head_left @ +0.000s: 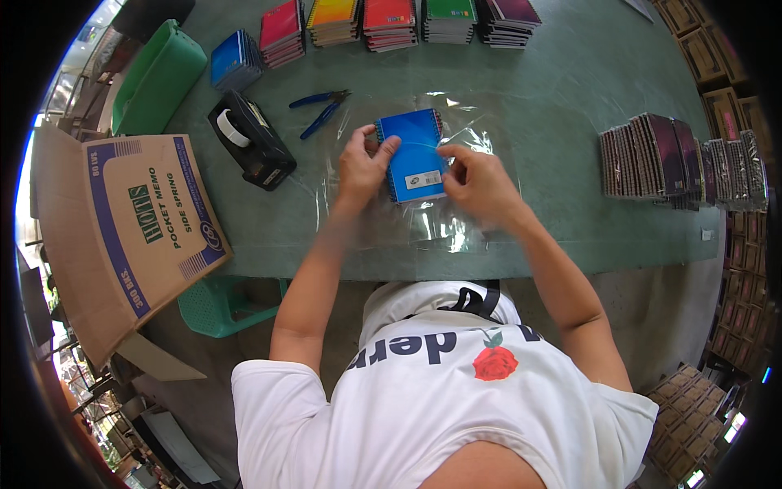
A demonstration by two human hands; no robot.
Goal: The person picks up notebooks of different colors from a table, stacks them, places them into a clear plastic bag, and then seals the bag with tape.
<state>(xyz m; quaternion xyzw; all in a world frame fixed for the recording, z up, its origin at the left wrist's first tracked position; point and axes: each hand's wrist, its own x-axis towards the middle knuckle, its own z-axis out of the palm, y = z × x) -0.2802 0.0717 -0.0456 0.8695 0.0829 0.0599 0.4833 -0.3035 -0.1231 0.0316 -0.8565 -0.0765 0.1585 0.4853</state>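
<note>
A blue spiral notebook (413,161) with a white label lies on a sheet of clear plastic (466,226) in front of me. Wire spirals show along both its long sides, so it may be more than one notebook. My left hand (364,165) grips its left edge, thumb on top. At its right edge my right hand (482,184) is closed in a pinch; what its fingers hold is too small to make out. A thin pale line crosses the cover between the hands. Blue-handled pliers (321,108) lie beyond my left hand.
A black tape dispenser (250,140), a green bin (159,79) and a large cardboard box (151,228) stand at left. Stacks of coloured notebooks (391,21) line the far side. Dark notebooks (652,159) stand in a row at right. A green stool (220,308) is below the table.
</note>
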